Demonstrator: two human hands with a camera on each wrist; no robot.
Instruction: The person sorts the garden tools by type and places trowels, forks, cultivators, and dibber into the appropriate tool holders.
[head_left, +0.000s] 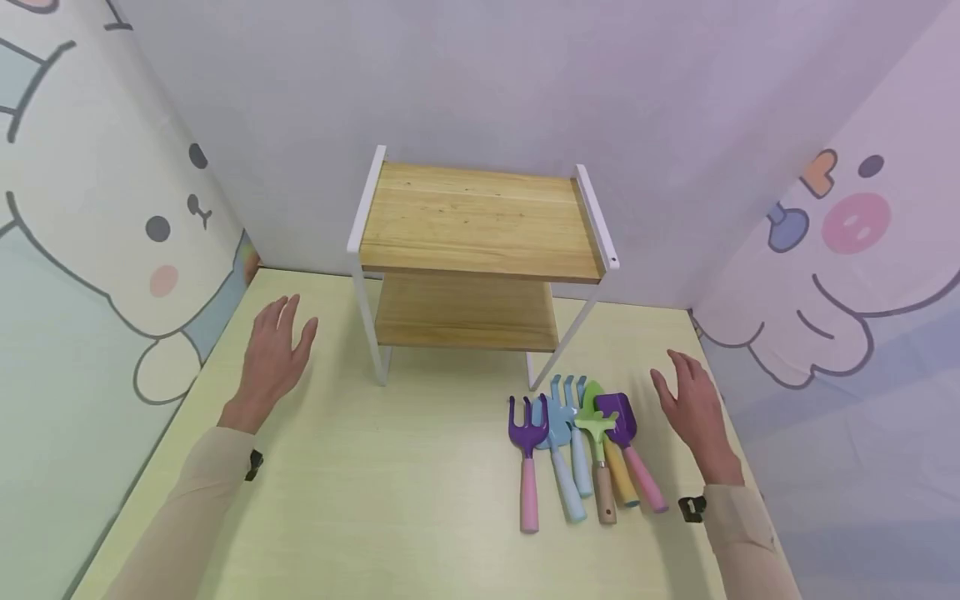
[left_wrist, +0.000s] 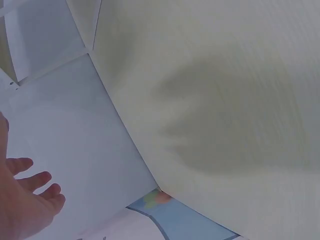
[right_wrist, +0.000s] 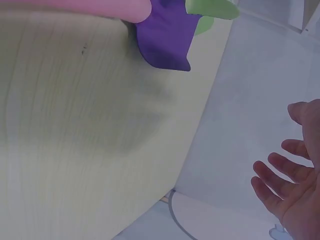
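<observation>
My left hand (head_left: 272, 357) hovers over the table left of the shelf, fingers loosely extended, holding nothing. To the right of the garden tools, my right hand (head_left: 694, 410) is also raised with relaxed fingers and nothing in it. Nearest to it lies a purple shovel (head_left: 619, 417) with a pink handle. Beside that are a green trowel (head_left: 591, 395) with a yellow handle, a green rake (head_left: 597, 423) with a brown handle, a light blue rake (head_left: 582, 467), a light blue trowel (head_left: 559, 429) and a purple fork (head_left: 528, 433) with a pink handle. Some tool heads overlap.
A two-tier shelf (head_left: 480, 218) with wooden boards and a white frame stands at the back of the pale yellow table (head_left: 390, 500). Its lower board (head_left: 465, 312) sits under the top one. Curtains with cartoon animals (head_left: 840, 250) close off the sides.
</observation>
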